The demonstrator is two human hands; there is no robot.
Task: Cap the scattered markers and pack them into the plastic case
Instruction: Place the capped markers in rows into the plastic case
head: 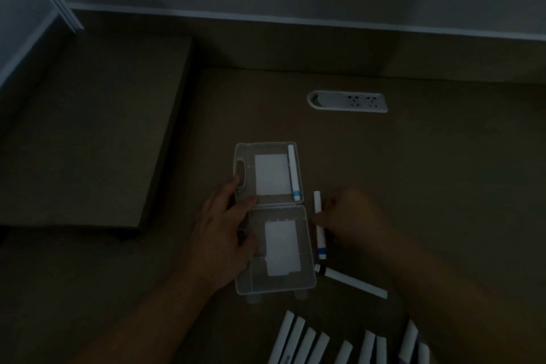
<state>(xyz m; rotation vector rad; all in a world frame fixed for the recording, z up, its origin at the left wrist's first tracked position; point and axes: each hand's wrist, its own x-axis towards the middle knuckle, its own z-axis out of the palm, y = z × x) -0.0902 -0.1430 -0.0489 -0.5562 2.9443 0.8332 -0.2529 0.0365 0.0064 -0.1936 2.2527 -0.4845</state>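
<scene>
Dim light throughout; detail was poorly resolved. Nearest, at the bottom edge, a row of white markers (307,346) was seen lying side by side, ends cut off by the frame, so capped or uncapped could not be told. Just beyond, one dark-banded marker (351,280) was noted lying aslant on the desk (443,186), its banded end touching or almost touching the near right corner of the plastic case (276,257). The case was laid open flat, near half and far half hinged together, a white card in each. The left hand (223,233) was rested across the case's left side, fingers spread and fairly straight, pressing rather than clutching. The right hand (351,220) was held just right of the case, fingers curled round a blue-banded marker (319,224) kept roughly parallel to the case edge. In the far half, one blue-tipped marker (293,171) was already lodged along the right wall. Farther off, a recessed socket strip (347,101) and a raised block (88,133) at left were recorded. Risk judged: the light case could be skidded or flipped shut if the pressing hand were lifted, and an uncapped tip could be missed in this gloom.
</scene>
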